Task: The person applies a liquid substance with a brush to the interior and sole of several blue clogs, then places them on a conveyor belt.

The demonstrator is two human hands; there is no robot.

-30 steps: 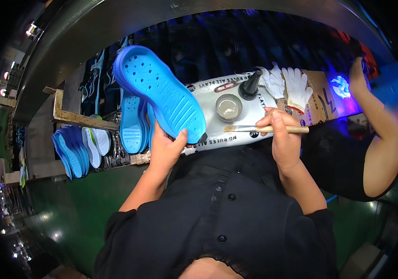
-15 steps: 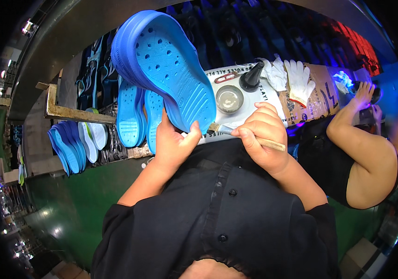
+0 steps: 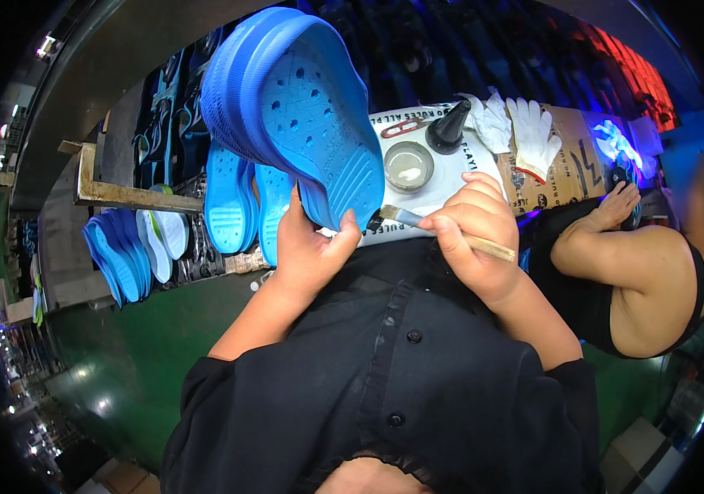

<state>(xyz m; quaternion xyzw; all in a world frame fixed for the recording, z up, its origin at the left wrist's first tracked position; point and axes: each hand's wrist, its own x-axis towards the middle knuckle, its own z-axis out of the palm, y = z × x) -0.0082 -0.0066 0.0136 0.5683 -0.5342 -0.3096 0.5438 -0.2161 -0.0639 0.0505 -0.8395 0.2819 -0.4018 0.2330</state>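
Note:
My left hand [image 3: 313, 257] grips the near end of a stack of blue shoe soles [image 3: 319, 123], thumb on top. The soles tilt up toward the far side, with holes and ridges on the upper face. In my right hand [image 3: 481, 239] is a paintbrush [image 3: 404, 216] with a wooden handle. Its dark bristles are at the near right edge of the soles; whether they touch is unclear. Beyond the brush, a round tub [image 3: 408, 167] of pale liquid stands on a white printed sheet [image 3: 459, 171], beside a black cone-tipped bottle [image 3: 449, 129] and a small red tool [image 3: 402, 128].
White gloves [image 3: 534, 138] lie on cardboard [image 3: 576, 156] to the right. More blue soles [image 3: 227, 198] stand left of my hand, others [image 3: 113, 255] farther left near a metal bar [image 3: 139, 198]. Dark straps fill the far side. A co-worker [image 3: 632, 263] sits at right.
The stack of soles has turned slightly and its top has shifted right. My right hand and the brush have moved slightly right. The co-worker's arm has come lower.

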